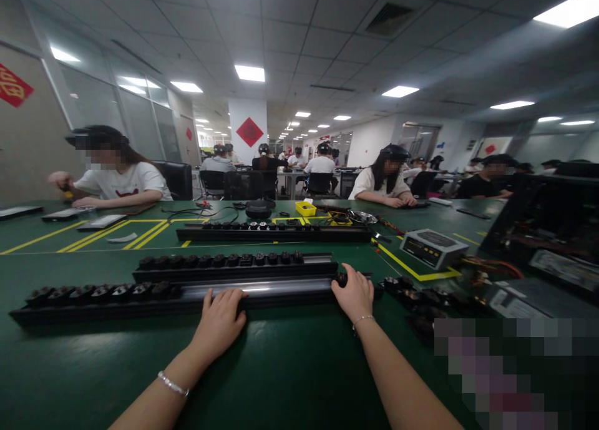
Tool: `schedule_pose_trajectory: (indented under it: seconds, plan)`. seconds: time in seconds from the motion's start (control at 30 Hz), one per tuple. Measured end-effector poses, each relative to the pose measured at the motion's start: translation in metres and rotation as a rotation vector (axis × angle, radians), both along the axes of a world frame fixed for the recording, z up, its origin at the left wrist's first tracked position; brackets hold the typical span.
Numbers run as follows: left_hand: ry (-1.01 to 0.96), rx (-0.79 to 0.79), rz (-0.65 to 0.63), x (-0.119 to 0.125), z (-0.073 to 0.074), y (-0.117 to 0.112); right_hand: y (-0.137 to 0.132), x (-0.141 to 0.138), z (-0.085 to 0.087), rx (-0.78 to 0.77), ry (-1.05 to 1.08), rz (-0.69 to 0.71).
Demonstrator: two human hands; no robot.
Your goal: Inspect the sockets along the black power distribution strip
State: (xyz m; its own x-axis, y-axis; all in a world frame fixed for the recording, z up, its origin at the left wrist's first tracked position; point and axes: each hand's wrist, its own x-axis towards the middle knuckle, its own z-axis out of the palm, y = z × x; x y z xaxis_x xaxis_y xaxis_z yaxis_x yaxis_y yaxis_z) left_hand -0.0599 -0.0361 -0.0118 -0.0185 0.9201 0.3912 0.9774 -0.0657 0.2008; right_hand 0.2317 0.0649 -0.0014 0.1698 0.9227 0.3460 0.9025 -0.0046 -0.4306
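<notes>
A long black socket rail lies across the green table in front of me, with several black socket modules in its left part and a bare metal channel in its right part. My left hand rests on the near edge of that rail, fingers curled over it. My right hand sits at the rail's right end, fingers closed on a black socket module. A second rail filled with modules lies just behind, and a third rail further back.
Loose black socket modules lie to the right of my right hand. A grey scale stands inside yellow tape lines, and a dark open case is at the far right. A yellow bin is behind. Other people sit working at the tables.
</notes>
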Motion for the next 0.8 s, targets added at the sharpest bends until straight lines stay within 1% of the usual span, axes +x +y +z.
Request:
schedule_pose_trajectory:
  seconds: [0.4,0.8]
  plan:
    - [-0.012,-0.001,-0.003,-0.0011,-0.0018,0.0012,0.0019,0.0039,0.0031,-0.001,0.064,0.018]
    - [0.004,-0.017,-0.001,0.0001,0.0010,-0.0006,0.0022,0.0096,0.0046,0.004,0.103,-0.021]
